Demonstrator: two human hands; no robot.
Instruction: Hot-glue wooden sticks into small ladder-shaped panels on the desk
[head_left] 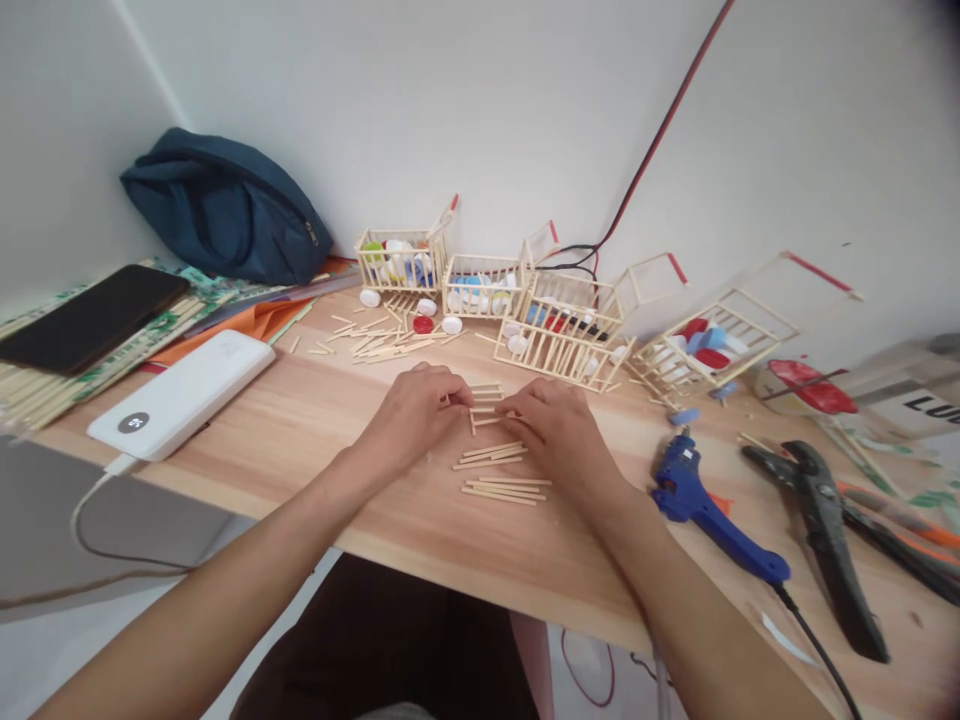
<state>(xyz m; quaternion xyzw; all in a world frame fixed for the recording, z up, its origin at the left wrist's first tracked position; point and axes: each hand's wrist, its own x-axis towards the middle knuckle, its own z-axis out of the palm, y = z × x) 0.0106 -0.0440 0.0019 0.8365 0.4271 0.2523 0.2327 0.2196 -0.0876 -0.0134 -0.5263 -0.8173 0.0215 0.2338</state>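
Toward the front edge of the worktop (420, 525), loose sticks (506, 491) lie in two small groups. Just beyond them, the left hand (416, 412) pinches the left end of a small stick frame (488, 396); fingertips of the right hand (555, 428) meet its right end, whether gripping I cannot tell. Four stick carts (559, 352) stand along the back edge.

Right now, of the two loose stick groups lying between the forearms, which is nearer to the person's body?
The lower group of sticks; the upper group lies beyond it, closer to the left hand and right hand.
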